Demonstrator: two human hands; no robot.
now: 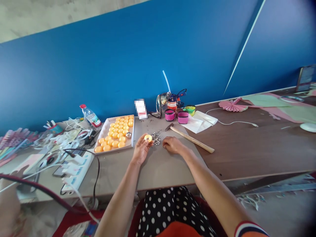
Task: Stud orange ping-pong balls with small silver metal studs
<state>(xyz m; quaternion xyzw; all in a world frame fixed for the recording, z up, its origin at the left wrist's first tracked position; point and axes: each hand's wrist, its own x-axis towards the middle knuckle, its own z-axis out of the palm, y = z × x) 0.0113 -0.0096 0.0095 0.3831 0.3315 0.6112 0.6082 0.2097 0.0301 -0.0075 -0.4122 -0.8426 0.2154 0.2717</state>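
Observation:
My left hand (141, 149) is closed around an orange ball (148, 138) that looks like a table-tennis ball, with a small dark spot on its upper face. Close beside it on the grey board lies a pile of small shiny metal pieces (156, 137). My right hand (173, 145) rests on the board just right of the pile, its fingers curled and pressed together; whatever they hold is hidden. A hammer (192, 138) with a wooden handle lies beyond and right of that hand. To the left, a shallow white box (133, 131) holds several orange balls (115, 144) and one silvery round thing (128, 135).
A bottle (92, 118), a power strip (78, 171) and tangled cables crowd the left side. Pink rolls of tape (183, 117), white paper (197, 122) and a white cable (237, 124) lie behind the hammer. Another person's hand (18, 172) shows at the far left.

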